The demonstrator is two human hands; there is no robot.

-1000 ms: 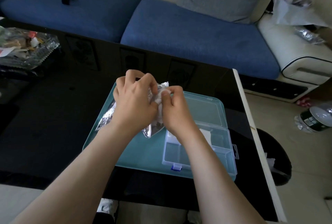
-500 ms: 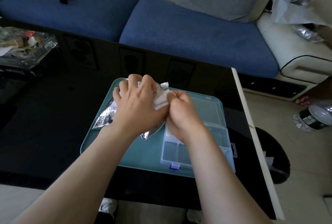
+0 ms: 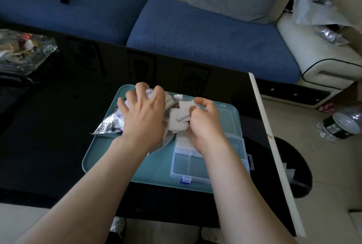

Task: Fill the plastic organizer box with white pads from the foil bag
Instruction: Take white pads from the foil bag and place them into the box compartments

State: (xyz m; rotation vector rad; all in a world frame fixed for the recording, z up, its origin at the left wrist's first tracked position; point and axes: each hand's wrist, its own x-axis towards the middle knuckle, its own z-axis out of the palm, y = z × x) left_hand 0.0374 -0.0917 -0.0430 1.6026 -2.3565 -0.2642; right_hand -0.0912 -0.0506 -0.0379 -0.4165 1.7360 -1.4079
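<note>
White in the right hand (image 3: 205, 122) now: pinches a loose clump of pads (image 3: 177, 120) drawn clear of the foil bag (image 3: 110, 124), where half a second ago was pressed tight against the left hand (image 3: 145, 118) with little of them showing. Has spread the left fingers wide over the bag, thumb hidden, keeping it down at the far left of the tray (image 3: 109, 157). Leaves, most likely, just a short drop into the far compartment of the box (image 3: 188, 167) along the tray's right edge, beneath the clump and already showing some white.
</note>
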